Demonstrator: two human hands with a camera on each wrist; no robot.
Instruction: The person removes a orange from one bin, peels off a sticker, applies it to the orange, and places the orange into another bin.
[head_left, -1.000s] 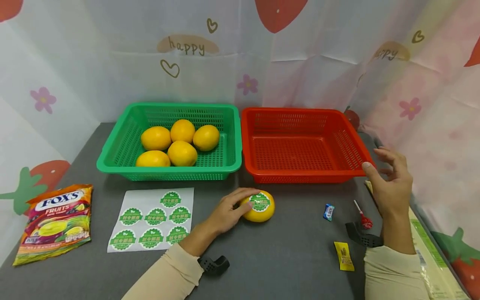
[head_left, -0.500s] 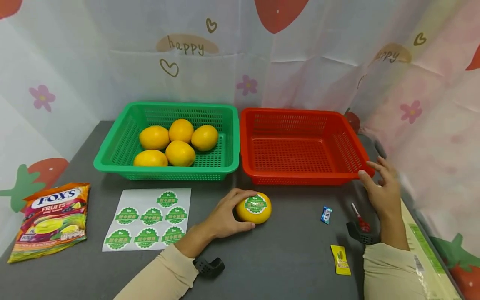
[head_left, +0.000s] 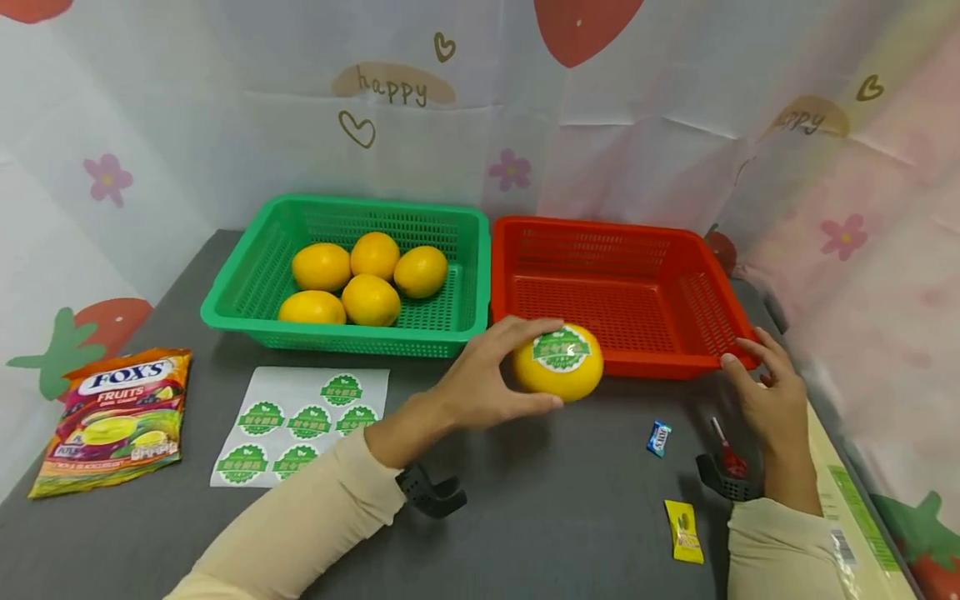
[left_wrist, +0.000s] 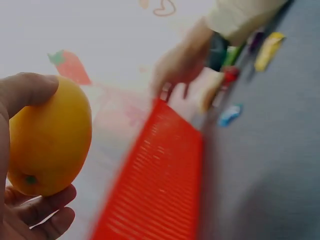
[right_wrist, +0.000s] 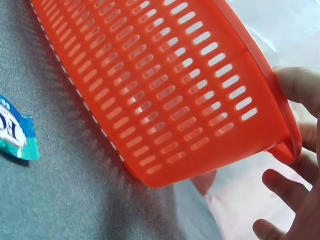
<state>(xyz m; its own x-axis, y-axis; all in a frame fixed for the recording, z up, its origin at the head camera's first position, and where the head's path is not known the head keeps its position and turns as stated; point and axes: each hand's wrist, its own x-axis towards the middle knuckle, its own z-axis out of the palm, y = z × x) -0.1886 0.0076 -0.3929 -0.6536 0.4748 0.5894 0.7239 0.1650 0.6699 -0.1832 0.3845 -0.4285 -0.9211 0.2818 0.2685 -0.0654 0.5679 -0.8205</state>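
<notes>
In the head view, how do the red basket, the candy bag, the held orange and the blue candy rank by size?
1. Red basket
2. Candy bag
3. Orange, held in the left hand
4. Blue candy

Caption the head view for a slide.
Left hand lifts a stickered lemon toward the red basket steadied by the right hand.
</notes>
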